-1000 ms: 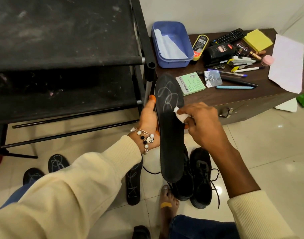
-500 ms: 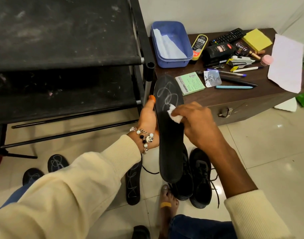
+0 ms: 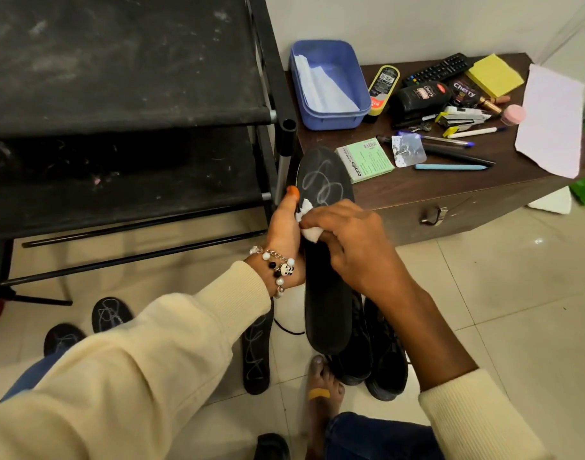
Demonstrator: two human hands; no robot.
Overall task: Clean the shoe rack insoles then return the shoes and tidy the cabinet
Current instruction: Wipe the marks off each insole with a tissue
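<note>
The insole (image 3: 327, 260) (white scribbles near its toe) stands upright between the hands, the left hand (image 3: 286, 234) gripping its left edge beside the shoe rack (image 3: 125, 104) post, the right hand (image 3: 347, 244) pinching a white wipe (image 3: 309, 227) against its face. Its heel hangs over black shoes (image 3: 374, 353) on the tiled floor (image 3: 500, 310), open to the right; behind it, the cluttered tabletop (image 3: 417, 184) edge is near.
</note>
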